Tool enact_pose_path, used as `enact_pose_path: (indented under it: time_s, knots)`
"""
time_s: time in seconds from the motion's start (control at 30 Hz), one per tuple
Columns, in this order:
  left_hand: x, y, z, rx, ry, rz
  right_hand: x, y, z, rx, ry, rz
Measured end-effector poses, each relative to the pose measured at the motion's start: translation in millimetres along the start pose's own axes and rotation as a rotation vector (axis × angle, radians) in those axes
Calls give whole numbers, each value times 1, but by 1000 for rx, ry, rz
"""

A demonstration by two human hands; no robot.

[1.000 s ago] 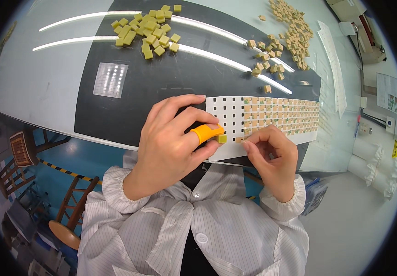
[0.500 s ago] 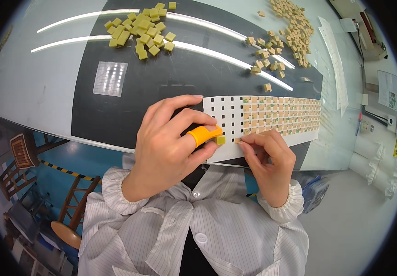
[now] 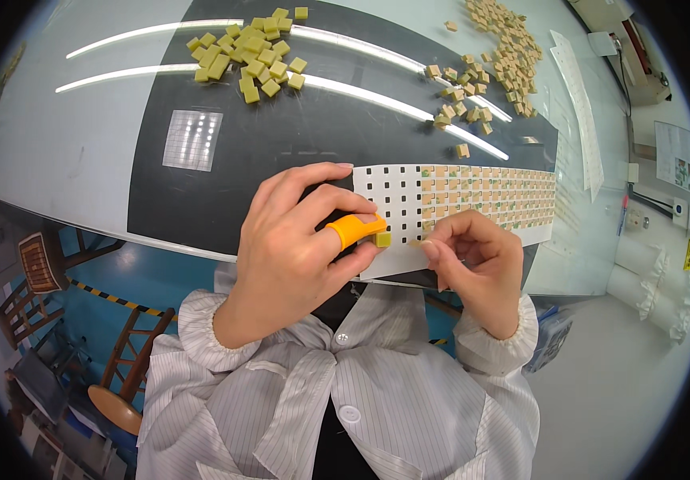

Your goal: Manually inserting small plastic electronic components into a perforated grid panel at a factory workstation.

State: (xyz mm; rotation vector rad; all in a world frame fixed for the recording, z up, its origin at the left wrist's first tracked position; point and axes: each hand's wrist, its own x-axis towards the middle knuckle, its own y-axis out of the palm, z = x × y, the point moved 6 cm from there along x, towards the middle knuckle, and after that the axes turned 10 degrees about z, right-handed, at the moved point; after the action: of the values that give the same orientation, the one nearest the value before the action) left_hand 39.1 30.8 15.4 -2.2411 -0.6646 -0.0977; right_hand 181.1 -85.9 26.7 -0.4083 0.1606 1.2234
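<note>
Right hand (image 3: 484,268) shifts rightward, its grip unclear; left hand (image 3: 287,244) (orange finger guard (image 3: 350,231)) pinches green block (image 3: 383,239). Best keep sheet (image 3: 397,260) flat.

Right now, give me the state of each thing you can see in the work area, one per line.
Left hand: pinching a green block
Orange finger cover: worn on a left-hand finger
Right hand: thumb and finger close together by the card; grip unclear
White card: flat, right part covered with tan pieces, dark squares showing at left
Loose green blocks: piled
Loose tan blocks: some heaped, some scattered
Small square sheet: lying flat
</note>
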Motion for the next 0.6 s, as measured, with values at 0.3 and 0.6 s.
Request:
enact_pose_path:
  time_s: [0.3,0.6]
  knots:
    - [1,0,1,-5,-1,17,26,16,-6,245,350,334]
    - [3,-1,1,-2,-20,54,31,16,-7,233,402,411]
